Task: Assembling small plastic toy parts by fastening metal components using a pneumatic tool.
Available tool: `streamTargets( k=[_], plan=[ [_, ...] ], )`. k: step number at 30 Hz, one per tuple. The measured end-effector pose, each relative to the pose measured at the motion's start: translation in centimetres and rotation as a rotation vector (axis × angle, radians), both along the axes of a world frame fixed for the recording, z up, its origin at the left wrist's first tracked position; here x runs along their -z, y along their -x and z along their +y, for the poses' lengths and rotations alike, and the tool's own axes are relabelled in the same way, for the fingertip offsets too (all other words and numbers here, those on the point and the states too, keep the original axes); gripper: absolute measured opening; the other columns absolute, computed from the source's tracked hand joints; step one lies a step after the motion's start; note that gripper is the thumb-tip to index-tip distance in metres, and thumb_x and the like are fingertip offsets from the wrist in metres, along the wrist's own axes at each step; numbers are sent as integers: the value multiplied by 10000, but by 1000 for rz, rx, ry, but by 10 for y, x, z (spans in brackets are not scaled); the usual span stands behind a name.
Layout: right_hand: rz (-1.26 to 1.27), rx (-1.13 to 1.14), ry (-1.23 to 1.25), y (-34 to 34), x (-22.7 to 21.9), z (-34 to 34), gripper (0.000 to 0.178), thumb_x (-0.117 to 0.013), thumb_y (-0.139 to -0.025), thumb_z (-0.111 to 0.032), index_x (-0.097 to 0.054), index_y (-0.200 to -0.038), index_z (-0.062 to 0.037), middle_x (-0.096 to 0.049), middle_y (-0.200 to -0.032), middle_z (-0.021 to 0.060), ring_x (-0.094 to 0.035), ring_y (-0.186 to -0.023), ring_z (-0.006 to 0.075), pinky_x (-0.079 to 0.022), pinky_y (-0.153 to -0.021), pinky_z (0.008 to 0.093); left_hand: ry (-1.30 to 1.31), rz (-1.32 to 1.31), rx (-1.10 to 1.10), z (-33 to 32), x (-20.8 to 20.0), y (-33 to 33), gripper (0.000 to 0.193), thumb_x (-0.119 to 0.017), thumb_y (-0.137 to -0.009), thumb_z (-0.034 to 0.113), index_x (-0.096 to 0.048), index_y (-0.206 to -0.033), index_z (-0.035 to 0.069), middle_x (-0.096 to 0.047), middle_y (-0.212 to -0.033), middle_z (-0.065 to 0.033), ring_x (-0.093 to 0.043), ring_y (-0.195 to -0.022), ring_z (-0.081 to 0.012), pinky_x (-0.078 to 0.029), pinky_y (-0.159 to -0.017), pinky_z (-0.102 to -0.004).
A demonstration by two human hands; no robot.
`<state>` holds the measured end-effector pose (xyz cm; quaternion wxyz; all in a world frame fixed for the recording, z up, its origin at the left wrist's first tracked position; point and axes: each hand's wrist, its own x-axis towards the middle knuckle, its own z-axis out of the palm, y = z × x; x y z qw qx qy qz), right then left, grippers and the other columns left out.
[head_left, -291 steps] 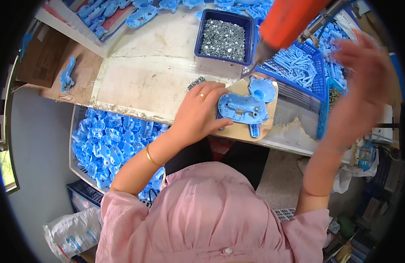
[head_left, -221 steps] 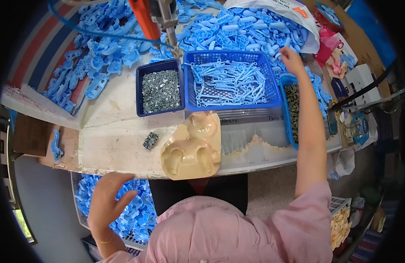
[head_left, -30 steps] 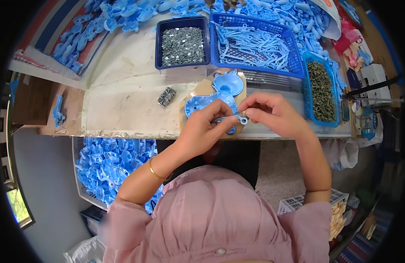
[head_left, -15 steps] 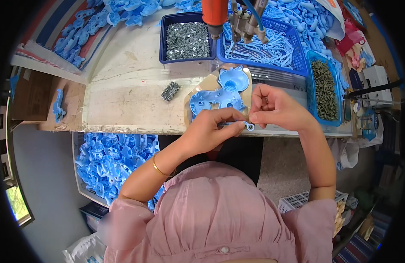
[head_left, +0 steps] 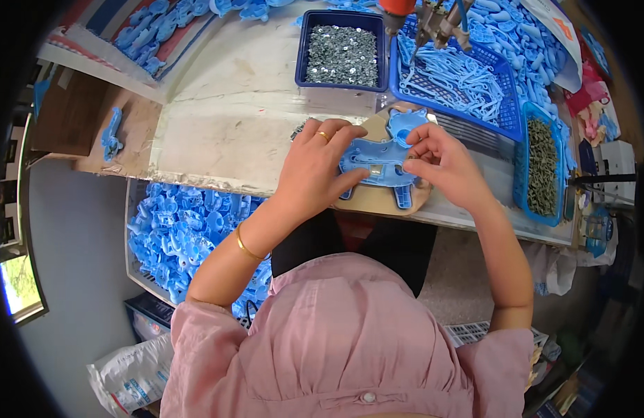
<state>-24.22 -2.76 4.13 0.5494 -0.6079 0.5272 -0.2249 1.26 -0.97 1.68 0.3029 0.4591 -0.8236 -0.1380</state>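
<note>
A blue animal-shaped plastic shell [head_left: 377, 150] lies hollow side up on a tan board [head_left: 384, 200] at the table's front edge. Across its hollow runs a thin light-blue plastic rod [head_left: 377, 162]. Over the shell's left part is my left hand [head_left: 315, 164], fingers spread and thumb apart, its thumb tip by a small metallic square [head_left: 375, 169] in the shell. My right hand [head_left: 444, 164] is at the shell's right side, fingers curled and thumb close to them at the rod's right end. Whatever those fingertips hold is hidden.
Behind the shell stand a dark blue tray of small metal pieces [head_left: 304, 52] and a blue basket of light-blue rods [head_left: 503, 125]. A blue basket of screws [head_left: 520, 188] is at right. Tool heads [head_left: 440, 24] hang above. A clump of metal pieces [head_left: 296, 129] shows beside my left hand.
The rod has gone from my left fingers into the shell's hollow. My left hand has opened and spread over the shell's left part. The view has shifted, so the table sits farther right.
</note>
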Motion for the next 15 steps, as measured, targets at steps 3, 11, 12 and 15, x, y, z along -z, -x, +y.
streamTargets(
  k=[3, 11, 12, 15],
  plan=[
    [49, 11, -1, -2, 9, -6, 337, -758, -852, -44, -569, -1131, -34, -642, -933, 23, -584, -824, 69, -464, -711, 227, -12, 8, 0, -3, 9, 4, 486, -818, -742, 205, -639, -1180, 97, -626, -1149, -81, -568, -1019, -319, -486, -900, -425],
    [-27, -50, -39, 0, 10, -16, 314, -746, -842, 10, -566, -1099, -14, -633, -909, 38, -606, -832, 79, -497, -743, 234, -21, 12, 9, -7, 14, 7, 327, -804, -745, 160, -662, -1035, 108, -625, -1107, -64, -578, -988, -303, -502, -865, -414],
    [-25, -58, -63, 1, 10, -17, 308, -741, -841, 18, -567, -1093, -12, -631, -901, 38, -614, -837, 83, -502, -751, 236, -22, 12, 12, -7, 13, 7, 327, -804, -745, 160, -662, -1035, 108, -625, -1107, -64, -578, -988, -303, -502, -865, -414],
    [-19, -85, -86, 2, 7, -20, 297, -735, -839, 25, -569, -1083, -8, -633, -900, 41, -626, -845, 89, -511, -758, 239, -58, 53, 14, -8, 10, 7, 301, -808, -742, 160, -673, -1006, 109, -626, -1105, -62, -581, -986, -301, -511, -851, -411]
  ],
)
